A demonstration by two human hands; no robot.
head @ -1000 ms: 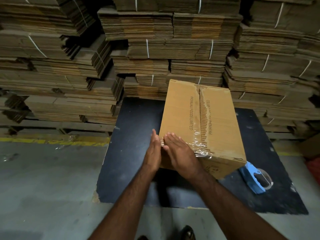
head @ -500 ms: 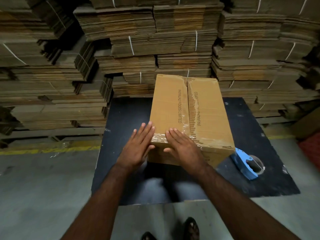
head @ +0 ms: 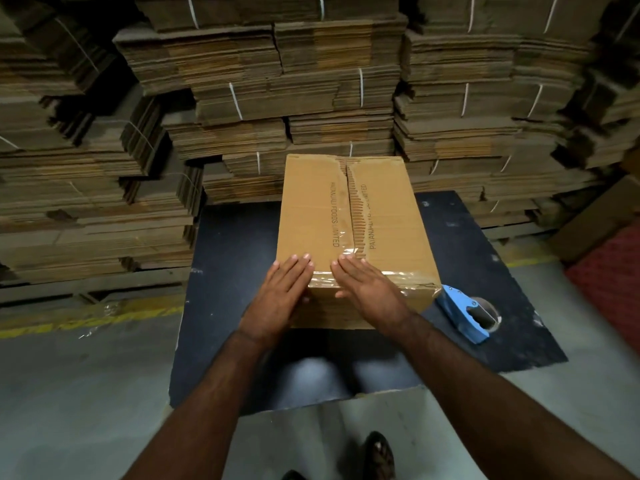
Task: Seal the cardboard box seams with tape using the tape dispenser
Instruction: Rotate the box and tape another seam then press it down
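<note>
A closed brown cardboard box [head: 381, 216] lies lengthwise on a dark board, its centre seam running away from me. Clear tape [head: 408, 278] crosses its near top edge, and a strip shines on the seam. My left hand [head: 282, 296] lies flat on the box's near left corner, fingers together. Just to the right, my right hand [head: 367, 289] presses flat on the taped near edge. Neither hand holds anything. The blue tape dispenser [head: 465, 315] lies on the board right of the box's near right corner.
The dark board [head: 225, 306] rests on a grey concrete floor. Strapped bundles of flattened cartons [head: 277, 98] are stacked high behind and at both sides. A yellow floor line [head: 86, 320] runs at left. A red mat [head: 613, 271] lies at right. My feet show below.
My left hand turned from edge-on beside the box to flat on its near left corner. Both hands slid along the taped edge, and the view shifted so the box looks squarer to me.
</note>
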